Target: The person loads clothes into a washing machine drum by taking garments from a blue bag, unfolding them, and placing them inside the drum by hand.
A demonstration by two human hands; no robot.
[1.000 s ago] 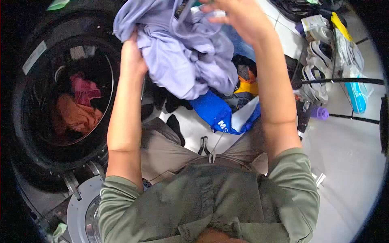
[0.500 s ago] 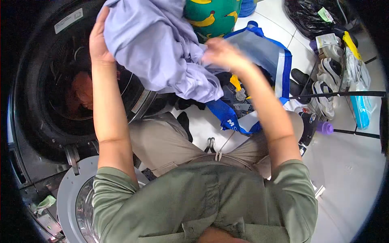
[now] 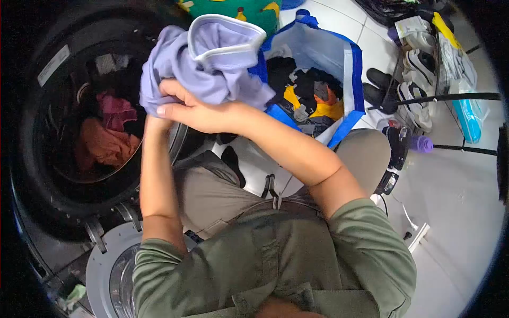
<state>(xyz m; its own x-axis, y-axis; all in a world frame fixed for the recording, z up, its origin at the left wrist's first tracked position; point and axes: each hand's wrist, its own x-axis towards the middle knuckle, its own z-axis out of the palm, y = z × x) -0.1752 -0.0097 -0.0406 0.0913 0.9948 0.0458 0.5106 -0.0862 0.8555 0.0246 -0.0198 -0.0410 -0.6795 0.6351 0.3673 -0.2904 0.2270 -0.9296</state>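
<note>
A lavender garment (image 3: 212,74) with a white-edged opening is bunched up in front of me, beside the washing machine's round opening. My left hand (image 3: 157,122) is under the garment, which hides its fingers; only the wrist area shows. Across that wrist lies my right hand (image 3: 199,111), its fingers curled on the garment's lower edge. Inside the dark drum, left of my hands, are a pink cloth (image 3: 115,111) and an orange-brown cloth (image 3: 108,143). A blue-edged bag (image 3: 354,79) stands open to the right, holding dark, yellow and orange clothes (image 3: 313,93).
The machine's round door (image 3: 101,270) hangs open at lower left. A green bag with a banana print (image 3: 233,13) is at the top. Shoes (image 3: 416,100) sit on a rack at right, near a purple-capped item (image 3: 422,143) and a black plastic bag (image 3: 389,9).
The garment has been gathered into a smaller bundle, with its white-edged opening now upward. My right hand has moved left to my left wrist. The blue-edged bag's contents are more exposed.
</note>
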